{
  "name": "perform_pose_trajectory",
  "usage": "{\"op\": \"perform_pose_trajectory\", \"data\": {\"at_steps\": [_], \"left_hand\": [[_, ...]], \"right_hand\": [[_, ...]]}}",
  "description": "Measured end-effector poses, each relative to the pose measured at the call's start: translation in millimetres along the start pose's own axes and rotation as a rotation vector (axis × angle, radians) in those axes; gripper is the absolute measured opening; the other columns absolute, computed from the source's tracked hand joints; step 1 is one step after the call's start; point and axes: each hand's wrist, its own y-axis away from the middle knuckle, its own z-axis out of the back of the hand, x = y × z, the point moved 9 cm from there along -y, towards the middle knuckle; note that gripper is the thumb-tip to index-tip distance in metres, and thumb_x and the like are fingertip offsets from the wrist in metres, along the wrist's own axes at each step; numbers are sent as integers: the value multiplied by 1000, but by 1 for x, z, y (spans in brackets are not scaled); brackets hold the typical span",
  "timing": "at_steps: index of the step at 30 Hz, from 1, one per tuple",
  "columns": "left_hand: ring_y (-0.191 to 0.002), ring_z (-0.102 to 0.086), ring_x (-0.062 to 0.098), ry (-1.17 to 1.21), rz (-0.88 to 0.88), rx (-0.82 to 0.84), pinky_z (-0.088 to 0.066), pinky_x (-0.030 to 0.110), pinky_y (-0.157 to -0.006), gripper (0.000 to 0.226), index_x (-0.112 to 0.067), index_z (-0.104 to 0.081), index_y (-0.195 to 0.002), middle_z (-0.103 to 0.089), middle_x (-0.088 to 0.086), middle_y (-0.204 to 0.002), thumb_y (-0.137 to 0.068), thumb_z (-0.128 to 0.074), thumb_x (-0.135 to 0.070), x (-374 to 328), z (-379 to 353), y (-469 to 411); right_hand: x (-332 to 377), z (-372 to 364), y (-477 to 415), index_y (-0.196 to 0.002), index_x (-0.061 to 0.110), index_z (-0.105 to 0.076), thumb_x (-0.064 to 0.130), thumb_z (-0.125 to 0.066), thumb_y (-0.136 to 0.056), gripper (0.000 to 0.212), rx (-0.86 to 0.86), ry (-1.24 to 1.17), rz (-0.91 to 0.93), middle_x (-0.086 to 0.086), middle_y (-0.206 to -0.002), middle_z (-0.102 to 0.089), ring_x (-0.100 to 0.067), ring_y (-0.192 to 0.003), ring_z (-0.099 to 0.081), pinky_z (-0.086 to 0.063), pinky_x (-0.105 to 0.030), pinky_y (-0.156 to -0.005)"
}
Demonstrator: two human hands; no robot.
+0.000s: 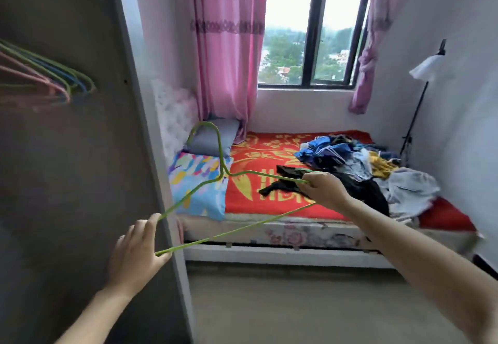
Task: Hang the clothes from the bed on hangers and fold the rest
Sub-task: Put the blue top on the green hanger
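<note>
Both hands hold a green hanger (237, 228).
The left hand (137, 252) pinches one end, the right hand (323, 188) grips the other, clothes (350, 154) heaped beyond.

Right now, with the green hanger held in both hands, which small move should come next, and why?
Probably bring the green hanger down to the black garment on the bed. The left hand and right hand each grip one end of it, it carries no clothing yet, and that garment lies nearest, on the red blanket beside the clothes pile.
</note>
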Motion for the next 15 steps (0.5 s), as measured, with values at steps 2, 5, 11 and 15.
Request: {"op": "perform_pose_trajectory", "data": {"at_steps": [2, 5, 11, 15], "left_hand": [[-67, -64, 40, 61, -78, 47, -53, 46, -51, 106, -7, -45, -114, -61, 17, -77, -22, -97, -19, -48, -33, -14], [-62, -65, 39, 157, -203, 124, -52, 44, -46, 109, -8, -46, -115, -63, 17, -76, -20, -97, -19, -123, -80, -31], [-61, -65, 30, 358, -415, 263, -52, 39, -47, 116, -7, -45, -123, -64, 10, -76, -21, -98, -22, -245, -160, -40], [-80, -57, 20, 595, -292, 538, -49, 38, -75, 101, -18, -39, -140, -57, 0, -92, -53, -91, -28, -278, -226, -33]], "right_hand": [[-59, 8, 24, -73, 13, -55, 29, -51, -93, 26, 4, -7, -101, 3, -71, -52, -21, -71, -53, -31, -28, -57], [-140, 13, 64, -79, 10, -61, 24, -53, -93, 22, 23, 5, -210, 2, -74, -55, -23, -78, -60, -39, -33, -61], [-260, 27, 130, -83, 7, -67, 21, -59, -90, 17, -59, -74, -453, -1, -68, -62, -22, -72, -58, -35, -30, -60], [-308, 29, 173, -75, 17, -66, 18, -63, -88, 13, -104, -202, -580, 15, -54, -48, -10, -61, -47, -29, -21, -52]]}}
